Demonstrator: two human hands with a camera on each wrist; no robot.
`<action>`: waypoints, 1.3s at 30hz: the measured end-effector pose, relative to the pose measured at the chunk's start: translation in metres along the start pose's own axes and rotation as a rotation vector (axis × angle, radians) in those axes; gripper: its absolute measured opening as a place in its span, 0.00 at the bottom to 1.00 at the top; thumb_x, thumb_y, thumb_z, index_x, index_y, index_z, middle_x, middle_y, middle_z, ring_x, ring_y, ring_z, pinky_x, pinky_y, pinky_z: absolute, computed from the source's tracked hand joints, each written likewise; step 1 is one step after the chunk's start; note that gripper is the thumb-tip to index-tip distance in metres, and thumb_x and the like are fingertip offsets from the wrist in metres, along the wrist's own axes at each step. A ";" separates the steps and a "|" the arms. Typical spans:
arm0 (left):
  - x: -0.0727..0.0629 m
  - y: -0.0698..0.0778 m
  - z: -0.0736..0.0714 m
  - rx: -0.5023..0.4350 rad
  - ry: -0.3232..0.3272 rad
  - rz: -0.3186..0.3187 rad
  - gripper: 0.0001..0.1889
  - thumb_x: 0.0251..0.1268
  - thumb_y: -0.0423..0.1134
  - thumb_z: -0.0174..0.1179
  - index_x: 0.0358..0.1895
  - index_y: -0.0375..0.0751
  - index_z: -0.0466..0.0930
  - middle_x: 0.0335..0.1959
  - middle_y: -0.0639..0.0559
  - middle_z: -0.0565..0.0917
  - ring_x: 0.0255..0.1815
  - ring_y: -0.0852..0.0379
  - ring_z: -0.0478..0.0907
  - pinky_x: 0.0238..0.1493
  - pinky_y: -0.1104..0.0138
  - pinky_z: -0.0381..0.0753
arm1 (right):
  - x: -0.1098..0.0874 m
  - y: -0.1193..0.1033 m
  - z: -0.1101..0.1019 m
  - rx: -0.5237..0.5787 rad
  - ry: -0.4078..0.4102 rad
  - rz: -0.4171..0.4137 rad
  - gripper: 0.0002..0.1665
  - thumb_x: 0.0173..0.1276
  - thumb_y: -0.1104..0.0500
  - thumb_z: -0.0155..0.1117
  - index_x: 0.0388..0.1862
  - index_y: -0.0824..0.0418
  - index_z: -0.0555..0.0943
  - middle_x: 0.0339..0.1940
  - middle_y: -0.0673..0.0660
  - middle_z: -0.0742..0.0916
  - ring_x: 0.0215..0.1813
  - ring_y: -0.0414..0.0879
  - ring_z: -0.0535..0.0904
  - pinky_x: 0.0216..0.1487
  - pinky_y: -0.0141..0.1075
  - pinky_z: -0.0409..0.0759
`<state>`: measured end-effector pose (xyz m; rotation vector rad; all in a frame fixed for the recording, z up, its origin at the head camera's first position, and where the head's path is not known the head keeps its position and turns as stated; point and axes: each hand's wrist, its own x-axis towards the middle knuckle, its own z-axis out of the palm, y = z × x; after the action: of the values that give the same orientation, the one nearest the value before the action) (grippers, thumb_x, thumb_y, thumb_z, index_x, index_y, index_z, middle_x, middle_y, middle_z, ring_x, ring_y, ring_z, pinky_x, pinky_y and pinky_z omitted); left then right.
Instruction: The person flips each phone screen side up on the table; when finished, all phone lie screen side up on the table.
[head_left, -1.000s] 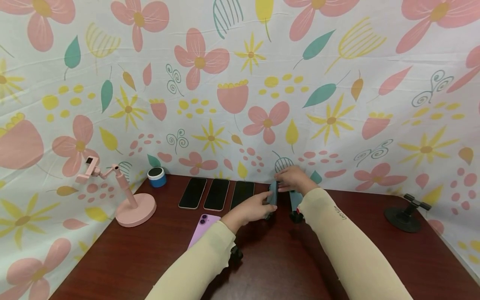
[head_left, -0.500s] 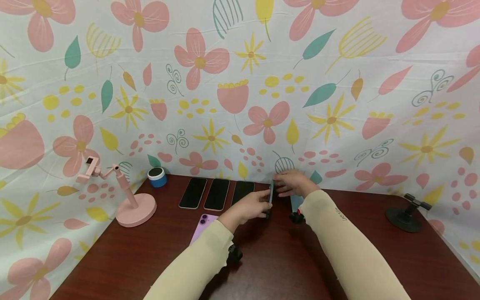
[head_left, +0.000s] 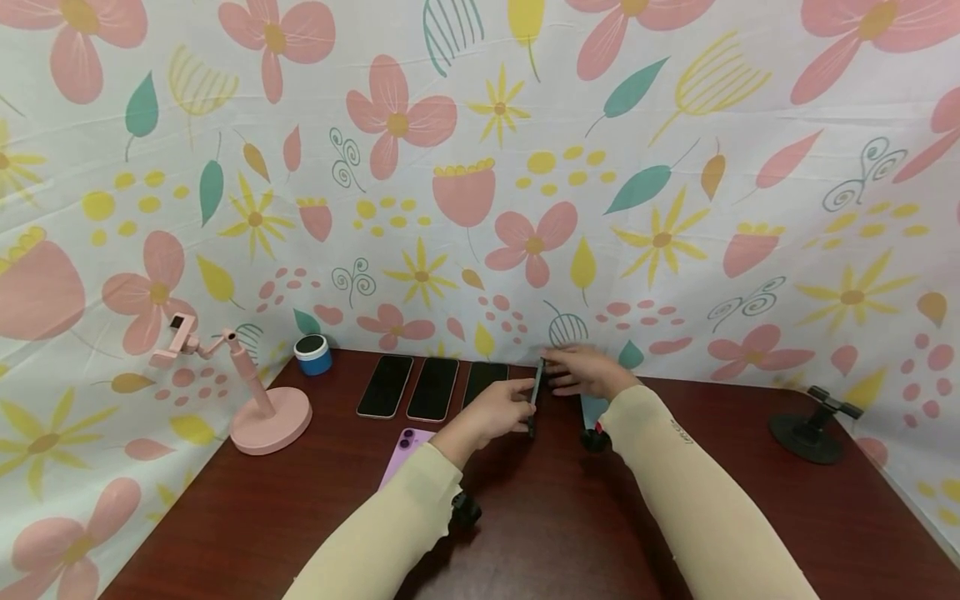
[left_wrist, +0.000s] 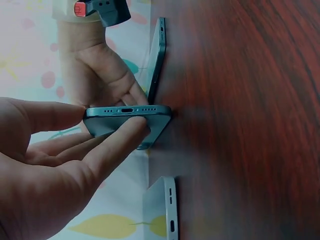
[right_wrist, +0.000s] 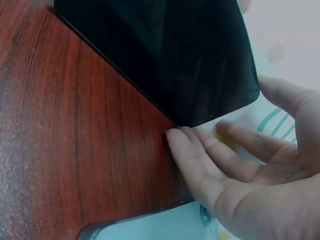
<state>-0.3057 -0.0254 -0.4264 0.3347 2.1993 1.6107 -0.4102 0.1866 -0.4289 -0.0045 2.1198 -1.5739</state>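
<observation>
My left hand point(head_left: 491, 412) pinches the near end of a dark blue smartphone point(head_left: 537, 387), thumb on one long edge and fingers at its back. Raised on its side, the phone shows its charging-port end point(left_wrist: 127, 110) in the left wrist view. Its black screen point(right_wrist: 175, 55) faces the right wrist camera. At the far end my right hand point(head_left: 588, 371) holds the phone by its corners, thumb at one and fingertips at the other. Just right of it lies a second blue smartphone point(head_left: 592, 408), partly hidden by the right hand and sleeve.
Left of the hands, three black-screened phones point(head_left: 432, 389) lie in a row by the floral wall cloth. A purple phone point(head_left: 405, 450) lies nearer, partly under the left sleeve. A pink phone stand point(head_left: 270, 419) and blue jar point(head_left: 312, 354) are left; a black stand point(head_left: 806, 437) is right.
Both hands have shifted slightly left with the smartphone. It has turned from showing its blue face to showing mostly a thin edge. The other phones and stands stay put.
</observation>
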 end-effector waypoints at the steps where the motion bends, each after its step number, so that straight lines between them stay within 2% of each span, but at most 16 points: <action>1: 0.000 0.000 0.000 0.011 0.003 0.001 0.30 0.83 0.32 0.54 0.83 0.39 0.64 0.79 0.29 0.70 0.71 0.37 0.81 0.64 0.51 0.87 | 0.000 0.000 0.000 -0.003 -0.004 -0.005 0.45 0.85 0.44 0.56 0.87 0.67 0.56 0.83 0.73 0.68 0.81 0.69 0.69 0.75 0.57 0.78; 9: -0.002 0.004 -0.001 0.137 0.036 0.016 0.29 0.82 0.30 0.50 0.82 0.32 0.62 0.76 0.28 0.73 0.64 0.38 0.87 0.62 0.53 0.88 | -0.001 0.000 0.002 -0.068 -0.020 -0.042 0.38 0.88 0.45 0.51 0.83 0.71 0.64 0.82 0.73 0.69 0.82 0.67 0.69 0.79 0.56 0.74; 17: -0.002 0.002 -0.003 0.174 0.040 0.020 0.30 0.81 0.28 0.50 0.82 0.30 0.62 0.77 0.27 0.72 0.63 0.40 0.88 0.63 0.53 0.88 | -0.005 0.000 0.003 -0.099 0.004 -0.047 0.33 0.88 0.53 0.49 0.81 0.73 0.66 0.80 0.75 0.70 0.78 0.69 0.72 0.76 0.56 0.78; 23: -0.002 0.001 -0.003 0.174 0.042 -0.007 0.30 0.81 0.29 0.49 0.83 0.31 0.60 0.79 0.28 0.69 0.61 0.40 0.89 0.64 0.52 0.87 | -0.007 0.001 0.004 -0.154 -0.016 -0.059 0.30 0.89 0.58 0.46 0.81 0.75 0.65 0.83 0.75 0.67 0.81 0.70 0.68 0.75 0.55 0.79; 29: -0.001 0.000 -0.003 0.262 0.038 -0.021 0.30 0.85 0.32 0.47 0.84 0.33 0.59 0.81 0.30 0.69 0.59 0.44 0.90 0.68 0.51 0.84 | -0.007 0.001 0.007 -0.176 0.014 -0.053 0.29 0.86 0.59 0.54 0.78 0.74 0.70 0.82 0.74 0.69 0.77 0.70 0.73 0.70 0.53 0.83; 33: 0.000 -0.001 -0.002 0.269 0.025 -0.008 0.30 0.85 0.32 0.47 0.84 0.30 0.58 0.81 0.30 0.68 0.60 0.44 0.90 0.68 0.51 0.84 | -0.006 0.001 0.008 -0.190 0.036 -0.039 0.31 0.83 0.58 0.60 0.78 0.72 0.71 0.81 0.74 0.70 0.75 0.70 0.75 0.67 0.52 0.86; 39: 0.002 -0.001 -0.002 0.310 0.016 -0.003 0.32 0.81 0.32 0.54 0.84 0.31 0.59 0.80 0.31 0.71 0.60 0.45 0.90 0.68 0.52 0.84 | -0.008 0.000 0.009 -0.229 0.048 -0.036 0.32 0.82 0.57 0.61 0.79 0.71 0.71 0.81 0.73 0.72 0.74 0.69 0.76 0.65 0.51 0.87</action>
<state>-0.3080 -0.0266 -0.4273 0.4057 2.4611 1.2713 -0.3997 0.1808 -0.4272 -0.0837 2.3389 -1.3544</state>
